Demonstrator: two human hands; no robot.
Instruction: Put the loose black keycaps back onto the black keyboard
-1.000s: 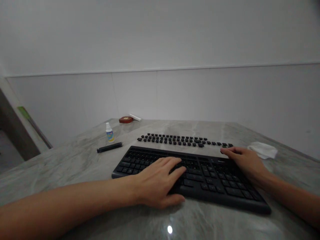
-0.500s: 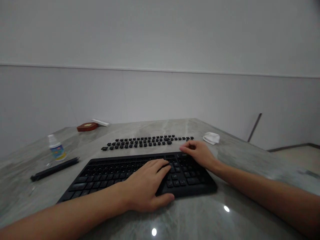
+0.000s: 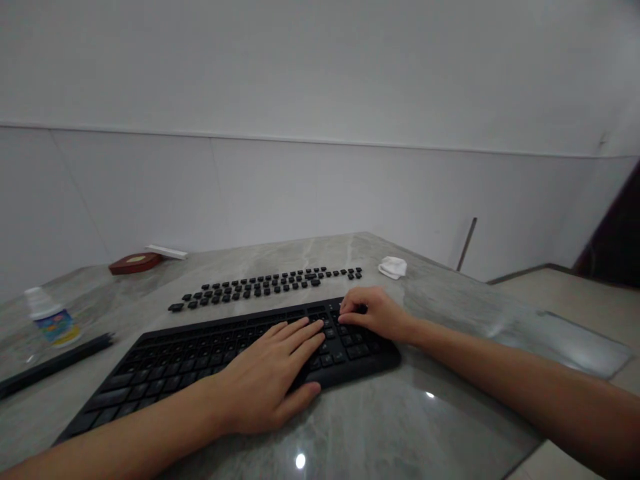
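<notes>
A black keyboard (image 3: 200,353) lies slanted on the grey marble table (image 3: 450,313). My left hand (image 3: 265,373) rests flat on its middle keys with the fingers stretched out, and it holds nothing. My right hand (image 3: 377,313) sits on the keyboard's far right corner. Its fingers are pinched together over a small dark piece that looks like a keycap. Just beyond the keyboard, several loose black keycaps (image 3: 265,283) lie in two rows.
A crumpled white cloth (image 3: 393,267) lies past the right end of the keycap rows. At the left stand a small white bottle (image 3: 50,320) and a black pen-like tool (image 3: 55,365). A red-brown box (image 3: 134,262) and a white stick (image 3: 166,252) lie near the wall.
The view has swung to the right. My right hand has drawn back from the right end of the keycap rows onto the keyboard's far right corner. The left hand stays on the keys.
</notes>
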